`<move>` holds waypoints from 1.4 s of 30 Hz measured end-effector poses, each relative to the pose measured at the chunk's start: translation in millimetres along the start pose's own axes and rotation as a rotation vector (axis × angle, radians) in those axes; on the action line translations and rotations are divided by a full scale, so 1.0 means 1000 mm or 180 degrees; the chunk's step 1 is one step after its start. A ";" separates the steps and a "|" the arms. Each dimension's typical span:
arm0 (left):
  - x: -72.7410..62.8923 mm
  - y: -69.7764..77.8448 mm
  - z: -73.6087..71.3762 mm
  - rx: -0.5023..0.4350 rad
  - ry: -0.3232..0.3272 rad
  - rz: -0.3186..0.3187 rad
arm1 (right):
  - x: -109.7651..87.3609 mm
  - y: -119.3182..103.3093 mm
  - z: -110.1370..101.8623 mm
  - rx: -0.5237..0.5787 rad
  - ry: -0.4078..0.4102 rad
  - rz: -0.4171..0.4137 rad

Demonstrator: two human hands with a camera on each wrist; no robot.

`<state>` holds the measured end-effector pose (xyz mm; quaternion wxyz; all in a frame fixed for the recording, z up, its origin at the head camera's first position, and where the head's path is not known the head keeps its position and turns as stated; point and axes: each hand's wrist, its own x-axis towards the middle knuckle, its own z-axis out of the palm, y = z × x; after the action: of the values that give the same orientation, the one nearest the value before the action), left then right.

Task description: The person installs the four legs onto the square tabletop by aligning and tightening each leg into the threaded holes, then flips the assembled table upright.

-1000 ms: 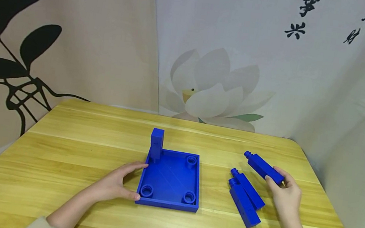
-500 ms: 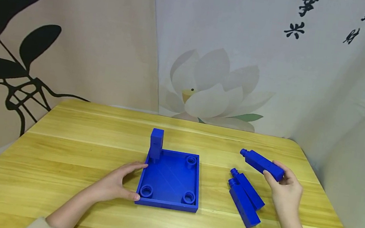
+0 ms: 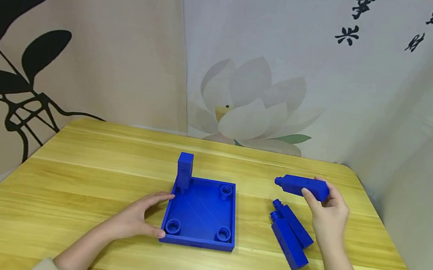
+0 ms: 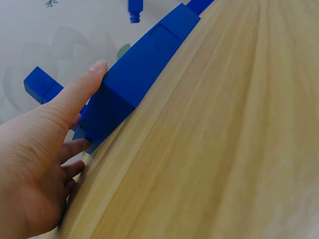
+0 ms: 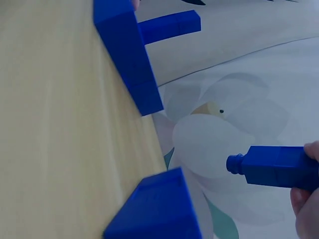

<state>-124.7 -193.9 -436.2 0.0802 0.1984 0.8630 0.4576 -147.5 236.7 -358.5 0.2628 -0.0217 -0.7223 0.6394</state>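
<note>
In the head view a blue square tabletop (image 3: pixel 202 213) lies underside up, with a raised rim and round corner sockets. One blue square leg (image 3: pixel 185 169) stands upright in its back left corner. My left hand (image 3: pixel 136 216) rests at the left side, the thumb at the front corner and a fingertip at the rim. My right hand (image 3: pixel 329 213) pinches the plain end of another blue leg (image 3: pixel 304 186), raised above the table, its ringed narrow tip pointing left. The right wrist view shows this held leg (image 5: pixel 279 167) lying level.
Two more blue legs, a nearer one (image 3: pixel 288 242) and a farther one (image 3: pixel 296 225), lie side by side on the wooden table (image 3: pixel 104 175) between the tabletop and the right hand. Behind the table hangs a printed cloth backdrop (image 3: pixel 293 49).
My right hand has moved left and slightly up with the leg, which has turned from slanting to nearly level. The left hand and the tabletop have stayed in place.
</note>
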 end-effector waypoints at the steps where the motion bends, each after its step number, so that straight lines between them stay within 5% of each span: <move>1: 0.000 0.000 0.000 0.0004 0.0002 0.0000 | 0.000 -0.001 0.002 -0.0006 -0.0003 -0.0034; 10: 0.000 0.000 0.000 0.0013 0.0006 0.0014 | 0.004 -0.010 0.019 0.0249 -0.0026 -0.0142; 24: 0.001 0.001 0.001 0.0018 0.0010 0.0022 | 0.008 -0.019 0.046 0.0242 -0.0564 -0.0386; 42: 0.002 0.001 0.001 -0.0075 0.0004 0.0077 | 0.024 -0.020 0.072 0.0074 -0.0995 -0.0222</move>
<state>-125.3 -191.5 -435.9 0.0764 0.2077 0.8552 0.4687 -191.3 176.5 -334.4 0.1695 0.1063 -0.7472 0.6338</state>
